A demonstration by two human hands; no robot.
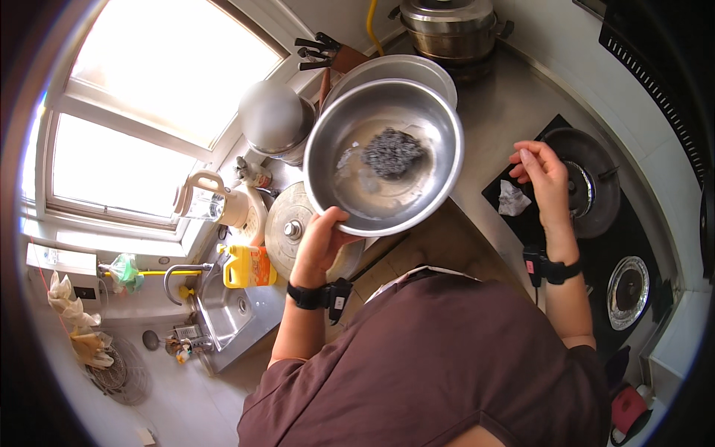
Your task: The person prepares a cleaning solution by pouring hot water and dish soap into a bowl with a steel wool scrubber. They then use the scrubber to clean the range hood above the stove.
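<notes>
My left hand (pixel 323 241) grips the near rim of a stainless steel bowl (pixel 438 179), thumb over the edge. The bowl is held up in front of me and tilted towards me. Inside lies a dark grey steel wool scrubber (pixel 392 151), slightly blurred, with whitish wet patches around it. Off to the right, my right hand (pixel 540 173) hovers over the black cooktop (pixel 592 271) with fingers loosely bent and nothing seen in them. A crumpled greyish-white cloth or paper (pixel 512 199) lies on the cooktop just below that hand.
Behind the bowl are another metal basin (pixel 385 62), a knife block (pixel 351 57) and a lidded steamer pot (pixel 449 33). Leftward stand a large pot lid (pixel 285 209), a yellow jug (pixel 247 268), a blender-like jug (pixel 215 198) and a sink (pixel 223 313). Burner rings (pixel 628 293) are at right.
</notes>
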